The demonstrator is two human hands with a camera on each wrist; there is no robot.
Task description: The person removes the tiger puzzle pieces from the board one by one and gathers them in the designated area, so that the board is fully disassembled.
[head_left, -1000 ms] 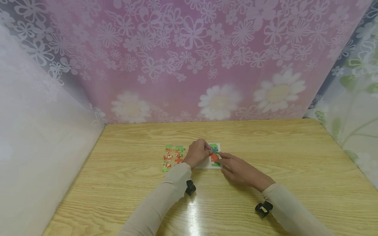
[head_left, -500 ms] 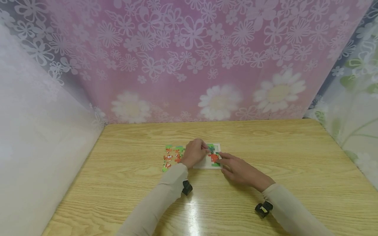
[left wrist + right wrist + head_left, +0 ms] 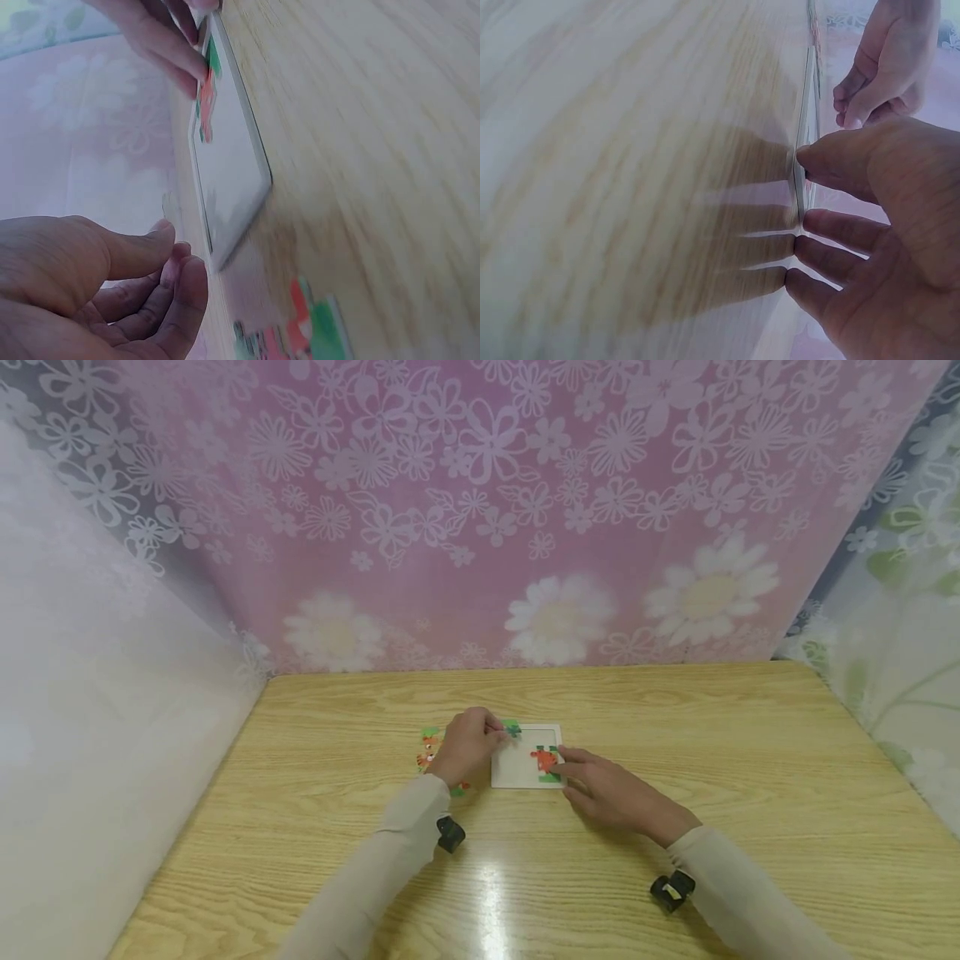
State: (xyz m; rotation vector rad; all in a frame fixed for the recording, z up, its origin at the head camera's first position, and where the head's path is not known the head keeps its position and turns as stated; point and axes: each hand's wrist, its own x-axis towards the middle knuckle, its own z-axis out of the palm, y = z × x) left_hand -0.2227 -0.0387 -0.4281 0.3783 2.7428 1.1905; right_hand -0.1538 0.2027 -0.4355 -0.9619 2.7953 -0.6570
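Note:
My left hand (image 3: 471, 745) pinches a green puzzle piece (image 3: 512, 728) between thumb and fingertips. It hovers over the far left corner of a white puzzle tray (image 3: 513, 768). My right hand (image 3: 615, 797) rests at the tray's right edge with fingers extended. One of its fingers touches an orange and green puzzle piece (image 3: 545, 762) lying at the right side of the tray. The left wrist view shows that piece flat in the tray, below the right hand's fingers (image 3: 172, 49). In the right wrist view the right fingertips (image 3: 810, 281) meet the table beside the tray's rim.
Several loose puzzle pieces (image 3: 427, 758) with orange animal parts lie left of the tray, partly hidden by the left hand. The wooden table (image 3: 697, 718) ends at a pink floral curtain (image 3: 450, 568). White cloth (image 3: 97, 710) bounds the left side.
My left hand has lifted the green piece from the tray's far right part and carried it left. The orange piece stays behind. The right hand has barely moved.

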